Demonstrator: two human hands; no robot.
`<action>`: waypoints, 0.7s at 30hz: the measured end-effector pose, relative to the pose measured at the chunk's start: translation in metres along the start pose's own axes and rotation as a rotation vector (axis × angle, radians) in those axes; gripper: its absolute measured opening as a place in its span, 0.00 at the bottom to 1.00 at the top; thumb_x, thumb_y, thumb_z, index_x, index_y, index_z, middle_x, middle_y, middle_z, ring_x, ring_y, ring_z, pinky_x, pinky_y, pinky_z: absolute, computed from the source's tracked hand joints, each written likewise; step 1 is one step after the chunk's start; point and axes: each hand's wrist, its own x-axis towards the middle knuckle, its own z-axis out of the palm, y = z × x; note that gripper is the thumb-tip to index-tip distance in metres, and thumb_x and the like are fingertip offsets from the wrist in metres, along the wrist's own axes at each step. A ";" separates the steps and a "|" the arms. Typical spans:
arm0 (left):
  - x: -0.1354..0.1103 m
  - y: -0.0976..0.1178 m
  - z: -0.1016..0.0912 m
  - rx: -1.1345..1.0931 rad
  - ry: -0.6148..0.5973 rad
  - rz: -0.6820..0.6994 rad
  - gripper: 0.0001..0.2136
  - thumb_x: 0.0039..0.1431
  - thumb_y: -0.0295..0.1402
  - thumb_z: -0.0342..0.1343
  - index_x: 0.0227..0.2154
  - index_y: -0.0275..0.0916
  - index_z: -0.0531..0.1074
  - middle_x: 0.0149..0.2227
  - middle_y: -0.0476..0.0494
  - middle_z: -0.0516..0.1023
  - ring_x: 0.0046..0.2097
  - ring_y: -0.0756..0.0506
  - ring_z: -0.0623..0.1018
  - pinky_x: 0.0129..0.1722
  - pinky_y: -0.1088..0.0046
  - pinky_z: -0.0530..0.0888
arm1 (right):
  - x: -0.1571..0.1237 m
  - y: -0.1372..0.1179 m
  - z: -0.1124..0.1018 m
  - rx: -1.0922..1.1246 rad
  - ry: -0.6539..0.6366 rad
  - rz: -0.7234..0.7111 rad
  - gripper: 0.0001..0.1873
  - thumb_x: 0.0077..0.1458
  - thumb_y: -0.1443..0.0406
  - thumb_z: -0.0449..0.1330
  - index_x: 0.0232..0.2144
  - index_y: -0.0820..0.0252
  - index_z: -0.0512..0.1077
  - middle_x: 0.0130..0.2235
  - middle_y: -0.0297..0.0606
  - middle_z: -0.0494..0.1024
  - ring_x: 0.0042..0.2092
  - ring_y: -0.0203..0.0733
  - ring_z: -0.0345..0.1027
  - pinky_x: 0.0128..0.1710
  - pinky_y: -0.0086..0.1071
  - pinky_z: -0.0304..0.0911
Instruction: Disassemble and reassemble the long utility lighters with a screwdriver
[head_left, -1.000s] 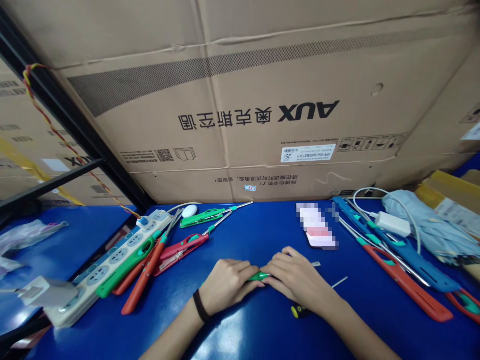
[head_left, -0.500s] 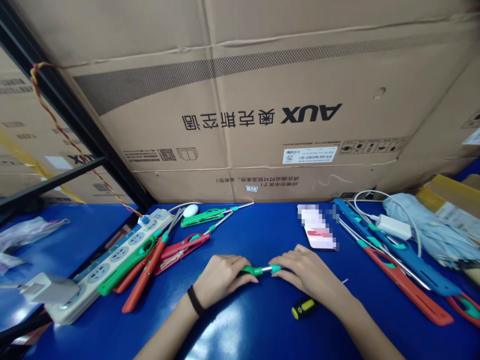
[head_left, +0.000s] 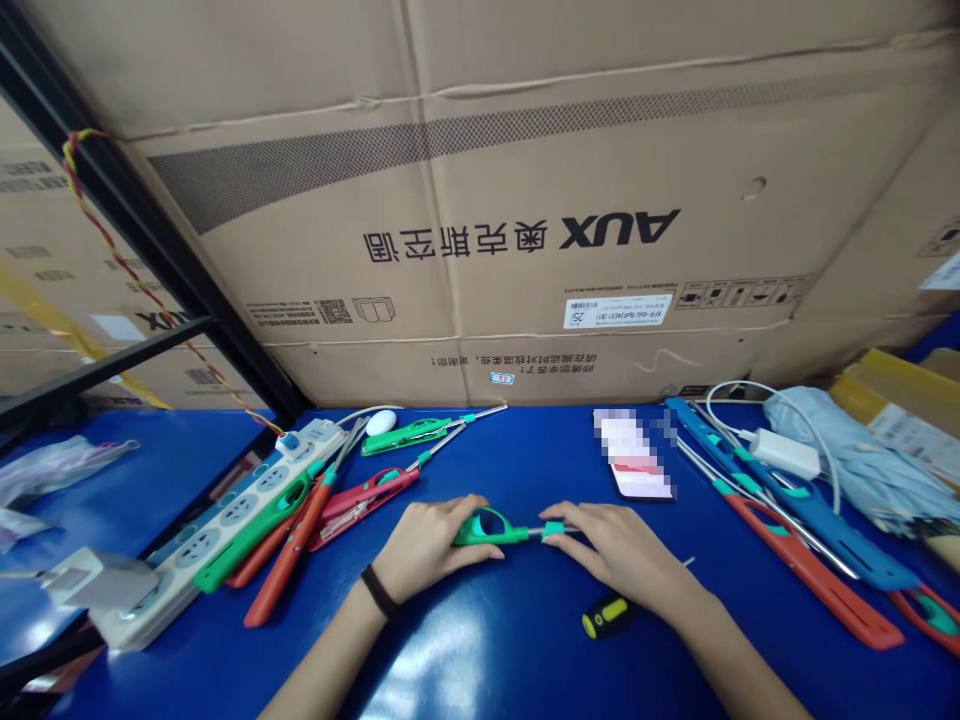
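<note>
Level above the blue table, a green long-nosed gas lighter [head_left: 501, 534] points to the right. My left hand [head_left: 431, 548], with a dark band at the wrist, is closed round its handle; the trigger loop shows past the fingers. With thumb and fingers, my right hand [head_left: 615, 548] pinches the teal collar [head_left: 553, 529] on the lighter's metal tube. A short stretch of bare tube shows between collar and handle. The tube's tip is hidden by my right hand. Below my right wrist lies a black and yellow screwdriver [head_left: 606, 617].
More lighters, a red one [head_left: 367, 503] and a green one [head_left: 409, 436] among them, lie left beside a power strip [head_left: 199, 545]. Blue [head_left: 840, 530] and orange [head_left: 817, 575] lighters lie right. A phone [head_left: 637, 465] rests behind my right hand. A large carton [head_left: 480, 180] stands at the back.
My left hand has shifted slightly left and turned, uncovering more of the green handle. A wider gap of metal tube now shows between the handle and the teal collar.
</note>
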 end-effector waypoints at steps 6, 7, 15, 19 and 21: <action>0.000 -0.002 0.000 -0.035 -0.054 -0.041 0.21 0.57 0.53 0.50 0.43 0.42 0.68 0.33 0.50 0.79 0.31 0.47 0.78 0.27 0.78 0.66 | 0.003 0.002 0.001 -0.116 0.014 -0.083 0.05 0.58 0.63 0.57 0.36 0.57 0.71 0.34 0.35 0.78 0.35 0.41 0.73 0.34 0.30 0.62; -0.001 -0.002 0.001 -0.029 -0.048 -0.036 0.21 0.56 0.53 0.50 0.43 0.42 0.68 0.33 0.50 0.79 0.31 0.47 0.78 0.27 0.78 0.66 | 0.004 0.003 0.002 -0.114 0.017 -0.108 0.06 0.59 0.62 0.56 0.36 0.57 0.71 0.35 0.36 0.79 0.36 0.41 0.73 0.34 0.30 0.62; -0.004 -0.009 0.014 0.122 0.183 0.128 0.18 0.58 0.49 0.51 0.43 0.41 0.67 0.36 0.48 0.78 0.33 0.46 0.78 0.32 0.75 0.69 | 0.001 -0.002 -0.002 -0.009 -0.081 0.005 0.14 0.61 0.57 0.52 0.34 0.56 0.75 0.31 0.34 0.78 0.33 0.40 0.72 0.29 0.28 0.57; -0.003 -0.006 0.022 0.222 0.255 0.234 0.15 0.61 0.45 0.50 0.43 0.41 0.68 0.32 0.47 0.78 0.30 0.46 0.77 0.29 0.75 0.68 | 0.001 -0.007 -0.007 0.103 -0.146 0.075 0.24 0.65 0.56 0.45 0.26 0.56 0.74 0.25 0.32 0.77 0.28 0.37 0.71 0.27 0.27 0.55; -0.002 -0.002 0.022 0.206 0.195 0.243 0.16 0.61 0.46 0.50 0.44 0.41 0.67 0.31 0.48 0.77 0.29 0.47 0.77 0.27 0.76 0.67 | 0.001 -0.008 -0.008 0.094 -0.107 0.091 0.20 0.62 0.54 0.48 0.29 0.56 0.75 0.26 0.32 0.78 0.30 0.38 0.72 0.28 0.27 0.56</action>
